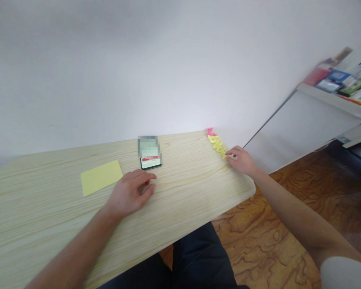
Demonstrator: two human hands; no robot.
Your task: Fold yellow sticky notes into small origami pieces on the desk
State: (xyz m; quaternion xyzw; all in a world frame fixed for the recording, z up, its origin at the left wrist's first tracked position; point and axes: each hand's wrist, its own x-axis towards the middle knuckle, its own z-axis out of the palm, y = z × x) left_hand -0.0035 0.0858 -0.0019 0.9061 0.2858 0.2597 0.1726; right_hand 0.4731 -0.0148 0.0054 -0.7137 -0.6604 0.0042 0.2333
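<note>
Lying mid-tabletop: yellow sheet (101, 177), phone (151, 159) near far edge | left hand (130, 195) flat, fingers loose, just below phone | right hand (241, 159) pinching folded-paper row (217, 142) at far right corner

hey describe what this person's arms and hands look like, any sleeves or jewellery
Both forearms are bare down to the left hand and right hand. No watch, ring or bracelet shows. A pale short sleeve covers the right upper arm at the picture's corner; the left arm's upper part is out of frame.
</note>
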